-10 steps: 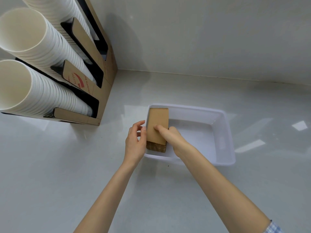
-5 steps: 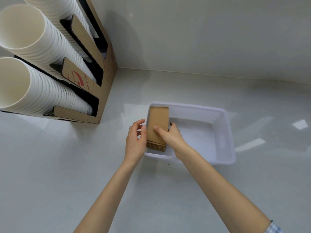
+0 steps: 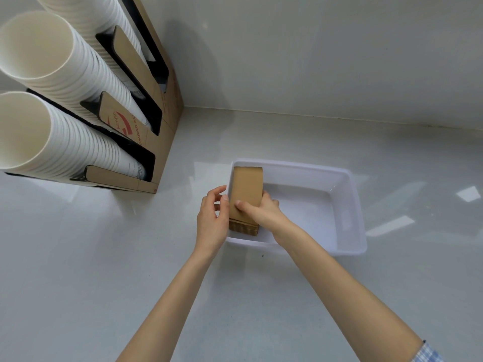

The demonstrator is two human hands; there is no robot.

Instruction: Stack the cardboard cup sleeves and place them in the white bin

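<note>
A stack of brown cardboard cup sleeves (image 3: 247,188) lies flat in the left end of the white bin (image 3: 350,205), its near end low inside the bin. My right hand (image 3: 261,212) grips the stack, thumb on top and fingers down its right side. My left hand (image 3: 213,218) is just outside the bin's left wall, its thumb touching the stack's left edge and the other fingers curled apart.
A cardboard dispenser (image 3: 156,121) holding long rows of white paper cups (image 3: 47,82) stands at the back left against the wall. The bin sits on a glossy white counter (image 3: 104,257); the rest of the bin's floor is bare.
The stack has sunk lower into the bin's left end, guided by both hands. My left hand's fingers have loosened from its side.
</note>
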